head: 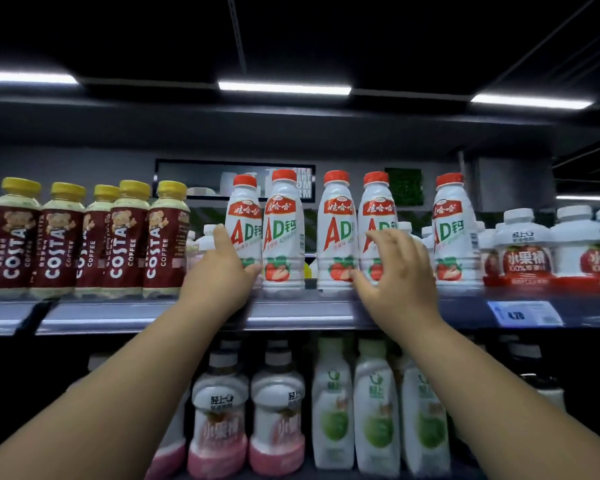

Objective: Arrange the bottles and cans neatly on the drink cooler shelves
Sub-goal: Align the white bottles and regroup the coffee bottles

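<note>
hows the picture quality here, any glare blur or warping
Head view: ceiling light strips blow out white against a dark ceiling; shelf edge carries a pale sheen and bends slightly, wide-angle; AD bottles read sharp; lower-shelf bottles dim and soft; price tag blurred.

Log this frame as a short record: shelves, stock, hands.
upper shelf: Costa bottles left, five AD bottles middle, white-capped bottles right
below: pink bottles, green bottles
left hand: grips leftmost AD bottle
right hand: curls round fourth AD bottle
spacing: AD row uneven
</note>
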A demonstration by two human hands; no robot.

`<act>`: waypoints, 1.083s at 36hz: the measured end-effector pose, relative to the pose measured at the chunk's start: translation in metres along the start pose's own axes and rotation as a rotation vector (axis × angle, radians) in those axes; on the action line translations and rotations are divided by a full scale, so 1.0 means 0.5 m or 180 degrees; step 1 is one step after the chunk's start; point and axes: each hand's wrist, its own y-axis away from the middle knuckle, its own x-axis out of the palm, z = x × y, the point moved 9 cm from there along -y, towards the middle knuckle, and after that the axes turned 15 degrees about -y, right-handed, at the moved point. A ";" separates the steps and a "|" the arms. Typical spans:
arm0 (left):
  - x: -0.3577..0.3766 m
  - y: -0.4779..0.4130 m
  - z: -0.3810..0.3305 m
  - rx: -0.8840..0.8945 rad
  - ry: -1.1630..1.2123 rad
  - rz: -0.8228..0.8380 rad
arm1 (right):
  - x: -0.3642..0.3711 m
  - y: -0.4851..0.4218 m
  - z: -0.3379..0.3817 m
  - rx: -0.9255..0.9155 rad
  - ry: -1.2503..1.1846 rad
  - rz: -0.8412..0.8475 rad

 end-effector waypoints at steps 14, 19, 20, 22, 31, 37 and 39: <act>-0.023 0.018 0.012 0.0190 0.0518 -0.0096 | 0.019 -0.003 -0.061 0.0939 -0.0005 0.0415; -0.035 0.018 0.011 0.0206 0.0630 -0.0277 | 0.011 -0.016 -0.069 0.0985 -0.0095 0.0608; -0.036 0.016 0.013 0.0215 0.0654 -0.0303 | 0.008 -0.018 -0.071 0.0998 -0.0093 0.0627; -0.033 0.014 0.012 0.0246 0.0670 -0.0264 | 0.002 -0.020 -0.075 0.1012 -0.0144 0.0580; -0.024 0.011 0.004 0.0289 0.0456 -0.0144 | -0.002 -0.001 -0.084 0.1038 -0.0153 0.0425; -0.026 0.011 -0.016 0.0299 0.0304 -0.0133 | -0.005 -0.001 -0.079 0.1019 -0.0203 0.0428; -0.027 0.013 -0.022 0.0281 0.0266 -0.0171 | -0.005 -0.002 -0.079 0.1012 -0.0229 0.0430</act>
